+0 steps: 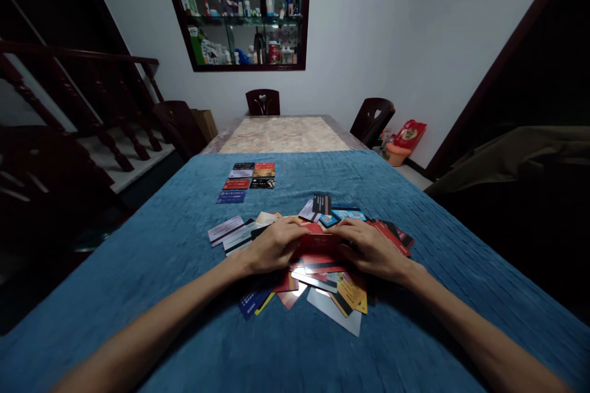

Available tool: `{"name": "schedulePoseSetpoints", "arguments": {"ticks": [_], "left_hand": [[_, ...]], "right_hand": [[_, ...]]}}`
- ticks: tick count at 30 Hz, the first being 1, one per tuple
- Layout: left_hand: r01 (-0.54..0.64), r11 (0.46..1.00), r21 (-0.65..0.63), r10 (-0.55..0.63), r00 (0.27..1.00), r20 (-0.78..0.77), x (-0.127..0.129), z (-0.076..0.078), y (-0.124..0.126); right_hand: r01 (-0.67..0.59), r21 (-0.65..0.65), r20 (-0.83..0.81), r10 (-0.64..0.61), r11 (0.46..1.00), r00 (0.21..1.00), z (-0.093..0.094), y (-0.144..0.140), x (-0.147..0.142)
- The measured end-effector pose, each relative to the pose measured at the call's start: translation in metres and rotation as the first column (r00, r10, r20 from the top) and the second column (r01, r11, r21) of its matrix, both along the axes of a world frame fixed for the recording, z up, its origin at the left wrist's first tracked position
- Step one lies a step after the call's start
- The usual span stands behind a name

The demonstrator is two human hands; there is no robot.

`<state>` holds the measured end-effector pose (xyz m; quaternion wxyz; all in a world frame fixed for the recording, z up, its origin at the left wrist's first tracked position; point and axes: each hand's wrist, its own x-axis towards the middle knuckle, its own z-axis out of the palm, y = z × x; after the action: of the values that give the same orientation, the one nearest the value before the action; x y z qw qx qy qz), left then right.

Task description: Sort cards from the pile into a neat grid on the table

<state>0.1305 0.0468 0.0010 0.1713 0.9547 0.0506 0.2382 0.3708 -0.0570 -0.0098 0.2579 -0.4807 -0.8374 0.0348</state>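
Between my two hands a red card (pixel 319 241) is tilted up above a loose pile of plastic cards. My left hand (pixel 279 244) grips its left end, with the fingers curled. At the right end, my right hand (pixel 369 245) holds it in the same way. Around and below the hands the pile spreads out, with a silver card (pixel 338 313) at the near edge, a yellow card (pixel 349 295) and a dark blue card (pixel 255 301). Farther off at left, several cards lie flat in two columns, among them a blue card (pixel 231 197) and a red card (pixel 236 184).
A blue cloth (pixel 184 215) covers the near part of the table; a patterned top (pixel 286 135) shows beyond. Chairs (pixel 262 102) stand around the far end. A wall shelf (pixel 249 67) holds bottles and a plush toy. A red bag (pixel 410 134) sits on the floor at right.
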Motion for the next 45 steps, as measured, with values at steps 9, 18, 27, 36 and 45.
{"name": "schedulePoseSetpoints", "arguments": {"ticks": [9, 18, 27, 36, 45], "left_hand": [[0.029, 0.999, -0.039, -0.028, 0.999, 0.024, 0.001, -0.003, 0.001], [0.036, 0.998, -0.041, -0.035, 0.999, 0.030, 0.001, -0.003, 0.000], [0.014, 0.999, -0.042, -0.011, 0.998, 0.061, 0.003, -0.006, -0.001], [-0.054, 0.996, -0.076, 0.059, 0.996, 0.060, 0.003, -0.009, -0.002], [-0.161, 0.985, -0.069, 0.164, 0.986, 0.040, 0.000, -0.006, 0.002]], "right_hand": [[0.004, 0.038, 0.012, -0.004, 0.999, 1.000, -0.006, 0.002, 0.001], [0.037, 0.041, 0.000, -0.037, 0.998, 0.999, -0.013, 0.003, 0.004], [0.067, 0.092, 0.040, -0.071, 0.993, 0.997, -0.014, 0.003, 0.002], [0.103, 0.141, 0.055, -0.112, 0.985, 0.992, -0.013, 0.003, -0.005], [0.125, 0.375, 0.096, -0.172, 0.919, 0.980, -0.013, 0.004, -0.017]]}}
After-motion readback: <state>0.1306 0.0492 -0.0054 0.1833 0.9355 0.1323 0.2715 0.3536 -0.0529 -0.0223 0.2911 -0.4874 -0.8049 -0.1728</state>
